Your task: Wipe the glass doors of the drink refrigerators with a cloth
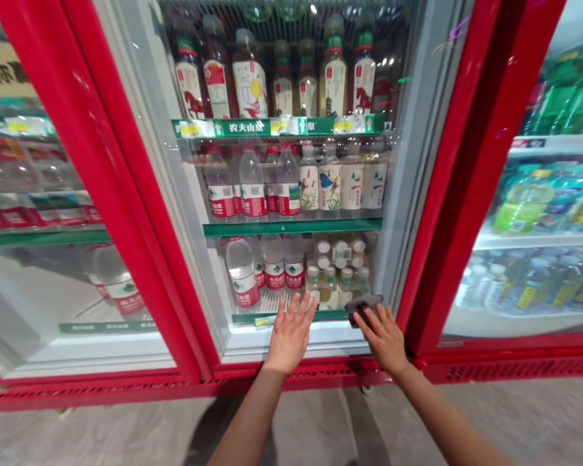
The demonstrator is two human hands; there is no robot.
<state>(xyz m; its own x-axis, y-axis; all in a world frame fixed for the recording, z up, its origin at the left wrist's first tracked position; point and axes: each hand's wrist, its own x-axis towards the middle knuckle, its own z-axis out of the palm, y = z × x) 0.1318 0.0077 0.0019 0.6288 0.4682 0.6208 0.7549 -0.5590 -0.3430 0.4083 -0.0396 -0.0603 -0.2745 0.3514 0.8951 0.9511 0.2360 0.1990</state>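
My left hand (pixel 289 335) is spread flat in front of the lower part of a red-framed drinks fridge's glass door (pixel 291 259), with nothing in it. Whether the palm touches the glass I cannot tell. To its right, my right hand (pixel 385 340) has its fingers laid over a dark grey, flat thing (pixel 363 305), perhaps a cloth or pad, held up against the glass near the door's lower right corner. Behind the hands, on the bottom shelf, stand large water bottles (pixel 243 275) with red and white labels and several small white-capped bottles (pixel 329 277).
Above are shelves of water bottles (pixel 252 184) and tea bottles (pixel 250 77) with green edge strips. A second fridge section (pixel 78 291) adjoins on the left, another fridge (pixel 529 259) on the right. A red vented base (pixel 515 369) runs above the grey floor (pixel 150 433).
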